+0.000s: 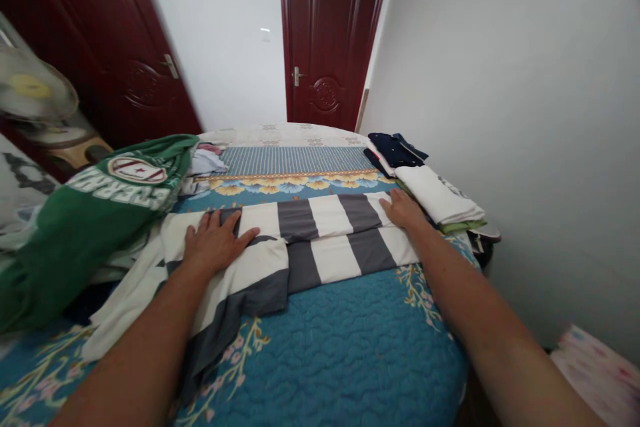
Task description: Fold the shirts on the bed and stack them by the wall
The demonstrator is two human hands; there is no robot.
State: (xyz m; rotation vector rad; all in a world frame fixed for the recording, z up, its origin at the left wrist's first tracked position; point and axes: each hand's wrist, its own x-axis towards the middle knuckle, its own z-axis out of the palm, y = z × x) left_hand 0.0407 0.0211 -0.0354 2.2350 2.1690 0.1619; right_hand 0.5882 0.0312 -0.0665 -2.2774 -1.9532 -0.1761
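Observation:
A grey-and-white striped shirt (333,258) lies on the bed, its body folded lengthwise into a long band. One sleeve spreads toward me at the left end. My left hand (215,240) rests flat on the shirt near the sleeve, fingers spread. At the band's right end, my right hand (404,209) lies on the cloth with thumb and fingers apart; its fingertips are partly hidden. Just beyond that hand is a stack of folded clothes, with a white folded garment (434,192) in front and a navy folded garment (395,149) behind.
A green garment with white lettering (120,193) tops a heap of loose clothes at left. The blue quilted bed cover (345,347) spreads beneath everything. A fan (37,87) stands at far left. Two dark red doors (333,33) and a white wall (500,80) bound the room.

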